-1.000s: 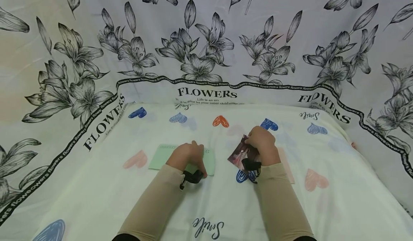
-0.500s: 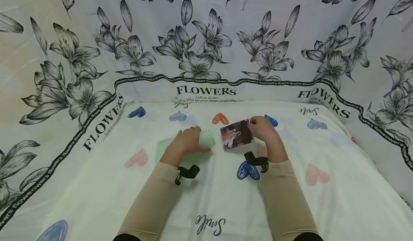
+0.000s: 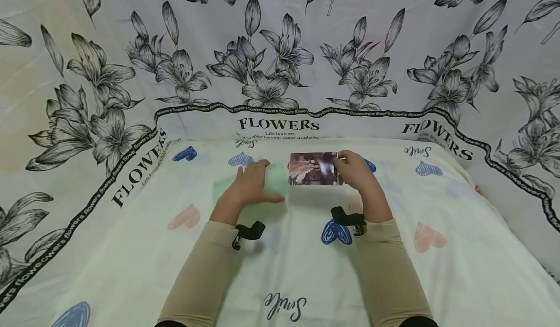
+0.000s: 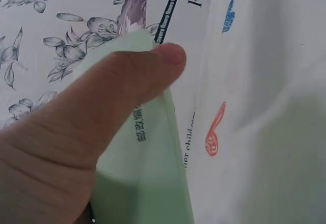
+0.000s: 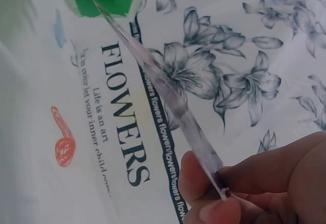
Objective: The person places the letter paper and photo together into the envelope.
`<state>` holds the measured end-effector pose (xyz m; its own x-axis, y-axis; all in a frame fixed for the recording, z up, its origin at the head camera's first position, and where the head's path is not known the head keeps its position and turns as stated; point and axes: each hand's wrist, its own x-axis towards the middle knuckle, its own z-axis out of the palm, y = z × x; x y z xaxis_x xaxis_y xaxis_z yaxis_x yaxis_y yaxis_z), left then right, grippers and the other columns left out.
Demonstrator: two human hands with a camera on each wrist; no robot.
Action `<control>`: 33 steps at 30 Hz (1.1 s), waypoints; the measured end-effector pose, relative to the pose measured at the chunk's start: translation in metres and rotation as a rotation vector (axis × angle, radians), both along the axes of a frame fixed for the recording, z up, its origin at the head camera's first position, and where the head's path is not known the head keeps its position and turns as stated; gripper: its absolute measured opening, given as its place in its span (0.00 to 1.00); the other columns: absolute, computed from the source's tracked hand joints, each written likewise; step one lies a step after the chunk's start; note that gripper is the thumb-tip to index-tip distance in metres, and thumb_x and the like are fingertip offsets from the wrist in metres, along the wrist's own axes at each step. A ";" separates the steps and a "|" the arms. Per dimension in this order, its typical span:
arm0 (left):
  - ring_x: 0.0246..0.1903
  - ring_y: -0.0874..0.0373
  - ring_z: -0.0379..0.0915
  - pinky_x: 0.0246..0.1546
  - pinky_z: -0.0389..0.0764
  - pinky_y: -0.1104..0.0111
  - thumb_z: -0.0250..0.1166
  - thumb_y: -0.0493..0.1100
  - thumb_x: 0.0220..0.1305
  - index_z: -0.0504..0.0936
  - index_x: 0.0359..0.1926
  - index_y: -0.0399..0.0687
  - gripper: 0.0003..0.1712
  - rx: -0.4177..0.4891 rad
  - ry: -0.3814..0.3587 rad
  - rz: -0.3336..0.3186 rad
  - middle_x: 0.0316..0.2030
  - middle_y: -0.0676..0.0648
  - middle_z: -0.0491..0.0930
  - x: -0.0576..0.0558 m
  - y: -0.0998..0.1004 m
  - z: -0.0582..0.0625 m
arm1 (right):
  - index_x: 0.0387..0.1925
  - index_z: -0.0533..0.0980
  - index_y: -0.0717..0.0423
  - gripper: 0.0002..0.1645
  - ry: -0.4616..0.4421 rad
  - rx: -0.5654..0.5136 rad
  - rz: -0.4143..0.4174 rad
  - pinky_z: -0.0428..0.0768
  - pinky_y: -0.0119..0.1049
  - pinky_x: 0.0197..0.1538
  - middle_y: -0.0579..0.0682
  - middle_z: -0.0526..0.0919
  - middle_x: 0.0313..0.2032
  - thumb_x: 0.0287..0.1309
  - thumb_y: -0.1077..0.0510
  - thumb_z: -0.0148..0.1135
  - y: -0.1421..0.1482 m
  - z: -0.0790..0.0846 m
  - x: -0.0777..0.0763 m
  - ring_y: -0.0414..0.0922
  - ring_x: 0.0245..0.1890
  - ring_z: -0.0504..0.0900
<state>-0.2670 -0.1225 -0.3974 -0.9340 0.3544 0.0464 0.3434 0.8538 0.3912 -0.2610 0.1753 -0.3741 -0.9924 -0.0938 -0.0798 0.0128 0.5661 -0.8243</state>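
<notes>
My left hand (image 3: 247, 187) grips a pale green notepad (image 3: 276, 177) by its right part, which is raised, with a row of small holes along the far edge. In the left wrist view the thumb (image 4: 137, 74) lies across the notepad's face, beside dark printed characters. To the right, my right hand (image 3: 358, 175) pinches a glossy photo print (image 3: 312, 169) at its right end. The print shows a figure in a pale pink dress on a dark ground. The right wrist view has the photo (image 5: 178, 107) nearly edge-on, between thumb and fingers.
Below my right hand, a peach-coloured sheet (image 3: 355, 202) lies partly hidden by the wrist. A white cloth (image 3: 284, 264) with printed hearts covers the surface. Behind it rises a flower-patterned curtain (image 3: 372, 6). Each wrist carries a black strap mount.
The photo has risen away from me and turned from a tilt to nearly level. My left hand has lifted the right side of the green notepad from the cloth.
</notes>
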 end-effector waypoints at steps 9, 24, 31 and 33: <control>0.65 0.43 0.63 0.71 0.43 0.34 0.81 0.69 0.40 0.61 0.71 0.44 0.65 0.090 0.126 -0.055 0.59 0.41 0.71 0.001 0.002 0.002 | 0.53 0.72 0.63 0.16 0.033 -0.103 0.081 0.72 0.44 0.36 0.50 0.74 0.19 0.80 0.55 0.45 -0.002 0.004 0.004 0.47 0.20 0.75; 0.71 0.41 0.57 0.72 0.44 0.38 0.81 0.70 0.39 0.60 0.72 0.42 0.67 0.143 0.296 -0.089 0.63 0.40 0.67 -0.003 0.005 0.004 | 0.47 0.71 0.66 0.11 0.220 -0.143 0.188 0.63 0.36 0.23 0.49 0.68 0.17 0.79 0.59 0.47 -0.003 0.022 0.016 0.44 0.15 0.64; 0.51 0.50 0.67 0.65 0.66 0.46 0.82 0.70 0.35 0.60 0.71 0.40 0.69 0.235 0.313 -0.143 0.56 0.44 0.68 -0.001 0.007 0.003 | 0.53 0.73 0.65 0.15 0.284 -0.116 0.174 0.67 0.40 0.29 0.48 0.66 0.19 0.79 0.57 0.47 0.000 0.027 0.018 0.46 0.18 0.66; 0.51 0.51 0.66 0.57 0.74 0.52 0.83 0.71 0.31 0.59 0.71 0.40 0.73 0.252 0.307 -0.165 0.56 0.43 0.67 0.000 0.009 0.002 | 0.54 0.74 0.63 0.16 0.304 -0.115 0.160 0.67 0.41 0.29 0.47 0.66 0.19 0.79 0.57 0.48 0.000 0.028 0.019 0.45 0.17 0.64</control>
